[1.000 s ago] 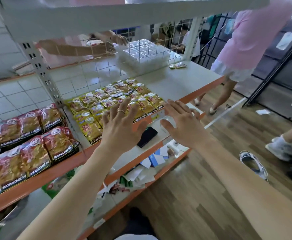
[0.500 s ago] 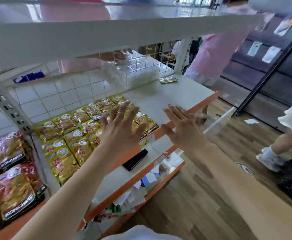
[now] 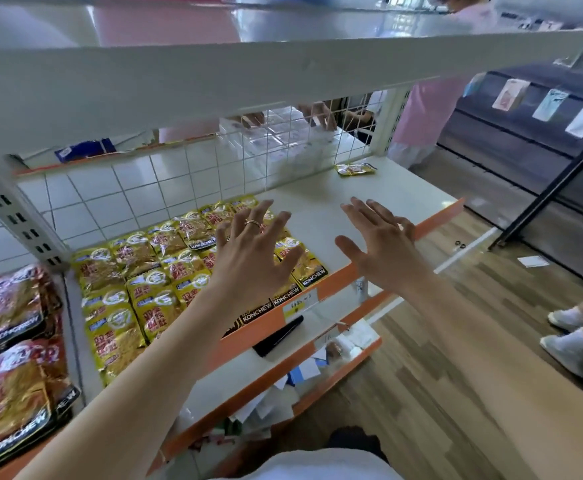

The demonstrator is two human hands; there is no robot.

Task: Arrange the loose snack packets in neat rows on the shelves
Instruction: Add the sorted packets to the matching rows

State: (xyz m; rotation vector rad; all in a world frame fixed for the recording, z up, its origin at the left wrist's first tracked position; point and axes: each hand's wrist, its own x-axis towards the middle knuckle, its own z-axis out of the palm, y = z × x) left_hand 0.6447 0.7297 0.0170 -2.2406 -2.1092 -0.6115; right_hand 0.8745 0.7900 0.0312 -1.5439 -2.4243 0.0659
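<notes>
Reach advanced: your left hand (image 3: pixel 252 251) and right hand (image 3: pixel 380 247) moved in over the shelf (image 3: pixel 369 195), fingers spread wide, holding nothing; stray packet (image 3: pixel 355 169) at the back was probably next.

Both hands open over the middle shelf (image 3: pixel 369 192), nothing held.
left grip (image 3: pixel 248 251), fingers spread, ring (image 3: pixel 252 222) on one finger, sits over the right end of the yellow snack packets (image 3: pixel 137 282) laid in rows; can't tell if it touches them. right grip (image 3: pixel 380 251), fingers straight, is over bare shelf just beside the rows. One loose packet (image 3: pixel 355 169) lies well apart at the back right, by the wire mesh (image 3: pixel 234 174). Red packets (image 3: pixel 13 306) fill the next bay to the left.
</notes>
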